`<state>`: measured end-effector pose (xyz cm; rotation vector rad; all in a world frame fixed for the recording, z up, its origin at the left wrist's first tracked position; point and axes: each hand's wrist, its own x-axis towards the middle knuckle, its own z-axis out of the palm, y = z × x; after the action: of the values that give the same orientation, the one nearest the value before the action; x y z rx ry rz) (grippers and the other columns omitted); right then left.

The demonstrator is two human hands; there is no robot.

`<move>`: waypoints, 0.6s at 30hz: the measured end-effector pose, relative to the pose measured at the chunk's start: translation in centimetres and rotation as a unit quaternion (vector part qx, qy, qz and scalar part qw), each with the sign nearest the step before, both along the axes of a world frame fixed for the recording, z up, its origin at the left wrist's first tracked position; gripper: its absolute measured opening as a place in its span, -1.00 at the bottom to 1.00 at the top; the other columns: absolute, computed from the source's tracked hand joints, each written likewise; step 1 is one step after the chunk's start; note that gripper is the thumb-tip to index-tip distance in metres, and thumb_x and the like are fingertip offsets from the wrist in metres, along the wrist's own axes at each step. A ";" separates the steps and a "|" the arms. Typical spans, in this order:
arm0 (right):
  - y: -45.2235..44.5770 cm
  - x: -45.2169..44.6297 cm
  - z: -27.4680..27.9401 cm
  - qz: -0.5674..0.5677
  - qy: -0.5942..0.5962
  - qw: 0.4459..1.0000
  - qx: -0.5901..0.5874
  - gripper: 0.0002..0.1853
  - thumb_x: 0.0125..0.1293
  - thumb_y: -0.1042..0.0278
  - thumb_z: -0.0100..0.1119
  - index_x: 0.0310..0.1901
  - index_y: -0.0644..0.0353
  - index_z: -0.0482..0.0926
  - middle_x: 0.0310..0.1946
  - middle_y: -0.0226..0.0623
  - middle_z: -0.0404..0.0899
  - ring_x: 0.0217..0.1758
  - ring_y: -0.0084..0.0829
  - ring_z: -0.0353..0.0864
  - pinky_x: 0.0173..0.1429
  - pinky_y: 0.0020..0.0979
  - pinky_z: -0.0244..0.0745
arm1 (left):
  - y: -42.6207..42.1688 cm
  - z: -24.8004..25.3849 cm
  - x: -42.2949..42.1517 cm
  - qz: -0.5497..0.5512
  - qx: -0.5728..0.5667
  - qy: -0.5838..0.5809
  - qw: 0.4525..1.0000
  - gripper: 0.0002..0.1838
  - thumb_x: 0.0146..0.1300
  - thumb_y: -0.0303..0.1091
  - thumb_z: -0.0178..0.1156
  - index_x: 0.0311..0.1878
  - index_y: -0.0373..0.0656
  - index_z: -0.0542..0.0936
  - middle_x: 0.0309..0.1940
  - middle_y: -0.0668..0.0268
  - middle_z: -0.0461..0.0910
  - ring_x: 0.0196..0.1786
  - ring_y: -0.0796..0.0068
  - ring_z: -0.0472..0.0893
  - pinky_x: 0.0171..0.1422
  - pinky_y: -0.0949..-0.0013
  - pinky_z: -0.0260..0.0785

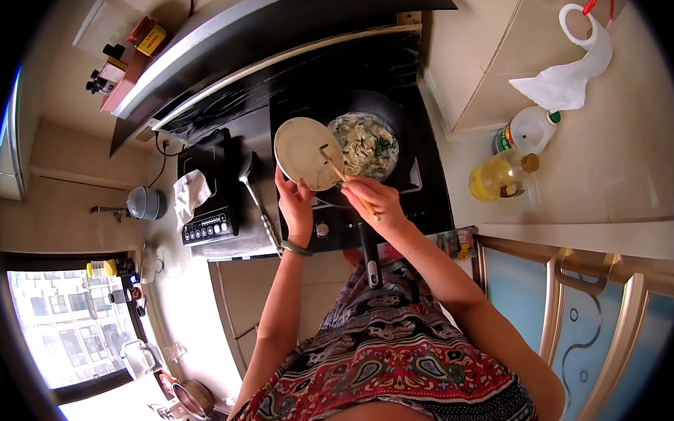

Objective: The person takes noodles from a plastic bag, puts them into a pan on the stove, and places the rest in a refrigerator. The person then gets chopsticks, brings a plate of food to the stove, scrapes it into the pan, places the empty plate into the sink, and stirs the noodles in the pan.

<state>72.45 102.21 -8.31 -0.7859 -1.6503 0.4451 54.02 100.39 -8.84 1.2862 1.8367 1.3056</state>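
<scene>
Currently, the left hand [296, 209] grips a pale bowl [296, 144] by its near edge, at the left side of a dark pan [389, 110] of noodles [364, 148] and greens on the stove [435, 195]. Pinched in the right hand [378, 203], wooden chopsticks [335, 166] reach over the bowl's inside, though whether their tips touch it is unclear. Left of the bowl lies a metal ladle [261, 204], while a bottle of yellow oil [494, 180] stands on the desk [575, 190] to the right.
</scene>
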 end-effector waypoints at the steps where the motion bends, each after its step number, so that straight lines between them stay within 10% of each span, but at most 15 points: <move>1: 0.0 -0.3 0.3 0.016 -0.005 1.000 -0.008 -0.79 0.18 0.47 0.37 -0.19 0.17 0.54 -0.24 -0.24 0.67 -0.35 -0.30 0.71 -0.36 -0.47 0.68 | -0.3 -0.2 0.1 -0.001 -0.003 -0.001 1.000 -0.38 0.42 -0.47 0.03 0.47 -0.12 0.05 -0.21 0.18 0.62 -0.23 0.46 0.65 -0.22 0.38 0.58; 18: 1.2 1.2 -1.1 -0.059 -0.048 0.997 0.004 -0.81 0.18 0.46 0.37 -0.20 0.21 0.57 -0.25 -0.25 0.68 -0.37 -0.32 0.72 -0.35 -0.48 0.69 | 0.4 -0.1 -0.3 0.022 -0.011 0.058 0.998 -0.38 0.40 -0.47 0.05 0.47 -0.13 0.07 -0.30 0.22 0.60 -0.35 0.51 0.61 -0.27 0.40 0.53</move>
<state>73.67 103.45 -9.40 -0.9048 -1.6822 0.3211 53.75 100.78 -8.95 1.3431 1.9638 1.2525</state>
